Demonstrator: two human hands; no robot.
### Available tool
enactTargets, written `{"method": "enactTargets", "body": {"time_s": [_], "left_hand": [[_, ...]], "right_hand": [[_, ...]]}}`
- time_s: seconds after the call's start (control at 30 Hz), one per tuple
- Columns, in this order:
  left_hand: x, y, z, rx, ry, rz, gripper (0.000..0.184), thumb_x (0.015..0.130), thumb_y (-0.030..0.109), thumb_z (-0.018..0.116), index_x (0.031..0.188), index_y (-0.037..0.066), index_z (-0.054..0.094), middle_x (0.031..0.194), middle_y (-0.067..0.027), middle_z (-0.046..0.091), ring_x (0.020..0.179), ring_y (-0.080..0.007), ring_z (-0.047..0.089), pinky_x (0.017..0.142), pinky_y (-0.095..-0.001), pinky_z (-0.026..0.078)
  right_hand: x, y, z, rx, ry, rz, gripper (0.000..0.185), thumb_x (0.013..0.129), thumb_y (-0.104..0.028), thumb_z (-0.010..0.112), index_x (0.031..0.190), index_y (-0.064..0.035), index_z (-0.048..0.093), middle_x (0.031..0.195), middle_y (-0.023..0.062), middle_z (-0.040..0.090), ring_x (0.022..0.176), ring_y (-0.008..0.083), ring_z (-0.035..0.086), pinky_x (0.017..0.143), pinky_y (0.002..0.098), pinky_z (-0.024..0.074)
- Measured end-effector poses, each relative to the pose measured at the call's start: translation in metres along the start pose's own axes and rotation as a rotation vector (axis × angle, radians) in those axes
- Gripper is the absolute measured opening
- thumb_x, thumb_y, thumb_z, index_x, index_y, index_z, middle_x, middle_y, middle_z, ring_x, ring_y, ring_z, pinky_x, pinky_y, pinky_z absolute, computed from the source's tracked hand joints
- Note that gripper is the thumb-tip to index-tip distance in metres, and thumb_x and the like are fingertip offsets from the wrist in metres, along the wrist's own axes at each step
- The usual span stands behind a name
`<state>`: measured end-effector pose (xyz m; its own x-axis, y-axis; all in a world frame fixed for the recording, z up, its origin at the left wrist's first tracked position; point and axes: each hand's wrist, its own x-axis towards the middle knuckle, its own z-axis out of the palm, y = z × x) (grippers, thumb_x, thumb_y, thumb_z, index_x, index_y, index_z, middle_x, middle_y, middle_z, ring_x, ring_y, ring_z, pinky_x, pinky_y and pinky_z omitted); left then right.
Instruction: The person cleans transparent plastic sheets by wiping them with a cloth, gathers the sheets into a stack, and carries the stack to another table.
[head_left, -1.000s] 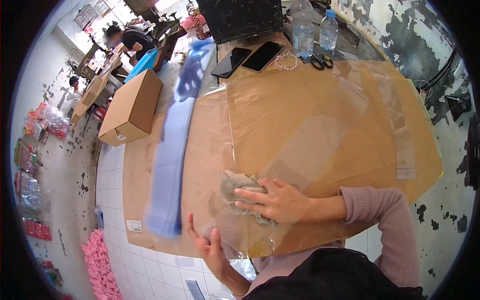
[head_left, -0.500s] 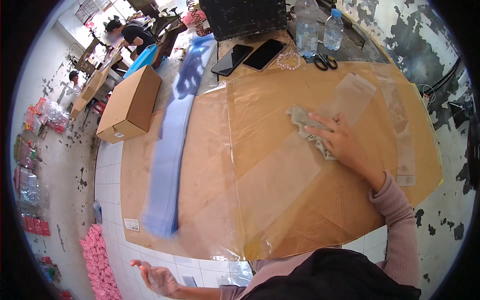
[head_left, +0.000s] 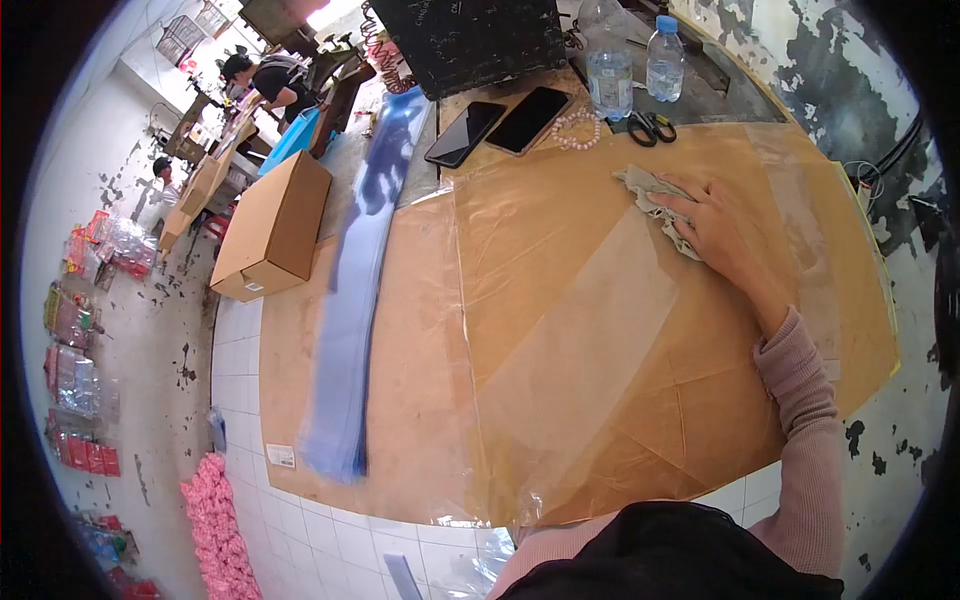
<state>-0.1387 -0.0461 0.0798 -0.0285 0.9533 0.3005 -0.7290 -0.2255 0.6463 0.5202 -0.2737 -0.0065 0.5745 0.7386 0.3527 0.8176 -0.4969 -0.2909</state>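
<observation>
My right hand [head_left: 718, 228] presses a crumpled grey-green cloth [head_left: 648, 190] onto the brown covered tabletop [head_left: 520, 230], its fingers over the cloth. Under the cloth lies the upper end of a clear plastic strip [head_left: 590, 330], which runs diagonally down to the left across the tabletop. My left hand is out of view. To the left, a long stack of bluish clear plastic strips [head_left: 350, 300] lies lengthwise on the table.
Two phones [head_left: 466, 134] [head_left: 530, 118], a bead bracelet [head_left: 577, 131], scissors [head_left: 650, 128] and two water bottles [head_left: 610, 75] [head_left: 665, 62] are at the back. A cardboard box [head_left: 272, 232] sits at the left edge. Two people [head_left: 278, 85] [head_left: 166, 175] are far left.
My right hand has moved up and slightly right with the cloth, showing more of the strip below. My left hand, seen earlier below the table's front edge, has gone out of view.
</observation>
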Motion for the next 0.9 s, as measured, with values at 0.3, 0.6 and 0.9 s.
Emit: {"method": "enactTargets", "body": {"time_s": [0.3, 0.6, 0.9], "left_hand": [[0.074, 0.018, 0.154, 0.451, -0.153, 0.267, 0.025, 0.087, 0.022, 0.049, 0.095, -0.001, 0.056, 0.073, -0.0088, 0.059, 0.057, -0.011, 0.048, 0.05, -0.0244, 0.039], [0.083, -0.118, 0.437, 0.64, -0.733, 0.402, 0.031, 0.083, 0.028, 0.057, 0.085, -0.003, 0.06, 0.073, -0.0114, 0.061, 0.066, -0.0157, 0.054, 0.057, -0.0279, 0.044], [-0.085, -0.398, 0.631, 0.938, -1.555, -0.016, 0.039, 0.078, 0.034, 0.066, 0.075, -0.005, 0.064, 0.074, -0.0139, 0.064, 0.075, -0.0203, 0.061, 0.064, -0.0314, 0.049]], "right_hand": [[0.0, 0.046, 0.002, 1.656, 0.099, 0.393, 0.035, 0.094, -0.015, 0.038, 0.123, -0.0011, 0.05, 0.119, 0.0095, 0.056, 0.104, 0.0172, 0.055, 0.089, 0.029, 0.0433], [0.004, 0.065, 0.022, 1.864, 0.386, 0.309, 0.036, 0.096, -0.022, 0.035, 0.121, 0.0, 0.05, 0.113, 0.009, 0.058, 0.1, 0.0172, 0.056, 0.086, 0.0287, 0.0452], [-0.006, 0.096, 0.015, 1.176, 1.223, 0.623, 0.029, 0.096, -0.019, 0.032, 0.11, 0.0007, 0.049, 0.101, 0.0087, 0.053, 0.091, 0.0179, 0.051, 0.079, 0.0302, 0.0419]]}}
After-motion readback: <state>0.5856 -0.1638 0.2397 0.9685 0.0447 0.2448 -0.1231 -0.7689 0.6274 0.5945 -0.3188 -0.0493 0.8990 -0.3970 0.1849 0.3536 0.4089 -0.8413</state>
